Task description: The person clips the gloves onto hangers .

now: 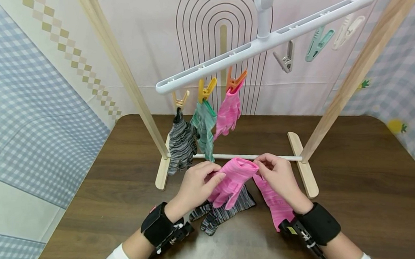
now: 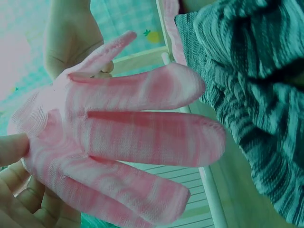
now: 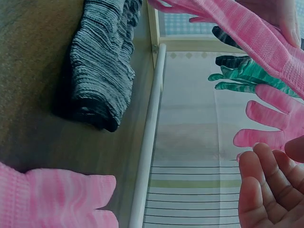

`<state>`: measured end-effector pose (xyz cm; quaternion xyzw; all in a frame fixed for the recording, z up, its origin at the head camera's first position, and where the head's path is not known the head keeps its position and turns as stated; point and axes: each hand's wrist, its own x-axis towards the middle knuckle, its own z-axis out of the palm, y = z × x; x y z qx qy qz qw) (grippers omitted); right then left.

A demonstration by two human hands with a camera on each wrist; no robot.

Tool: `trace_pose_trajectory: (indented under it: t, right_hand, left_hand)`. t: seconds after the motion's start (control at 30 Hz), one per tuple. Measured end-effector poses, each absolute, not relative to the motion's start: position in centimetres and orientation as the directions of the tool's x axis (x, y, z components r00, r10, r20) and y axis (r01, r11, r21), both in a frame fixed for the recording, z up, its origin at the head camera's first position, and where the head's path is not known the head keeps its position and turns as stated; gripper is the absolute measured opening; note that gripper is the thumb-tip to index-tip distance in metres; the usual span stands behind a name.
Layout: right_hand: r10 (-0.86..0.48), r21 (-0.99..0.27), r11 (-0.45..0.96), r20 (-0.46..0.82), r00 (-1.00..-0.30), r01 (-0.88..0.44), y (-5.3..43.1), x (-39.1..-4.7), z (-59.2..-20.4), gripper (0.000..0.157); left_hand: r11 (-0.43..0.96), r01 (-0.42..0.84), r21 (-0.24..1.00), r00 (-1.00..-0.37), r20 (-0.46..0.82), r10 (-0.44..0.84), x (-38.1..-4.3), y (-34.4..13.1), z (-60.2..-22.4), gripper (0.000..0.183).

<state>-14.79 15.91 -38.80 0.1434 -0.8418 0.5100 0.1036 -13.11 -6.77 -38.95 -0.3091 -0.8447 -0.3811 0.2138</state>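
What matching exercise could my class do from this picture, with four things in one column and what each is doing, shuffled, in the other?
Column one
1. Wooden clip
2. Yellow clip
3. Grey clip
4. Left hand

Column two
A. Grips a hanging green glove
B. Pinches a pink glove
C. Grips a hanging black-and-grey glove
D. Hangs with no glove in it

Right pairs: 1-C, 2-A, 3-D, 4-B
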Motion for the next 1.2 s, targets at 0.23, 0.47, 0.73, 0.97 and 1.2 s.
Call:
trace_pose_trajectory:
  t: [0.23, 0.47, 0.73, 0.97, 1.2]
  right_hand:
    - [-0.144, -0.815, 0.447, 0.342, -0.928, -0.370, 16.3, -15.1, -38.5, 0.012]
    - [-0.148, -0.833, 0.409, 0.342, -0.928, -0.372, 16.8, -15.2, -37.9, 0.013]
    - [-0.110, -0.826, 0.390, 0.397, -0.911, -0.407, 17.4, -15.7, -36.2, 0.013]
    - [-0.067, -0.784, 0.451, 0.448, -0.892, -0.428, 17.8, -16.0, -34.6, 0.016]
    - [-0.042, -0.766, 0.453, 0.493, -0.869, -0.456, 18.2, -16.2, -33.1, 0.015]
  left_hand:
    - [0.464, 0.677, 0.571, -0.727, 0.620, 0.296, -13.0, -6.6, -39.2, 0.011]
    - [0.436, 0.672, 0.598, -0.728, 0.640, 0.245, -13.0, -6.6, -39.2, 0.010]
    - [0.426, 0.678, 0.599, -0.718, 0.664, 0.207, -13.0, -6.6, -39.1, 0.009]
    - [0.428, 0.682, 0.593, -0.710, 0.676, 0.195, -13.1, -6.6, -39.1, 0.006]
    - [0.431, 0.675, 0.598, -0.715, 0.674, 0.185, -13.0, -6.7, -39.2, 0.011]
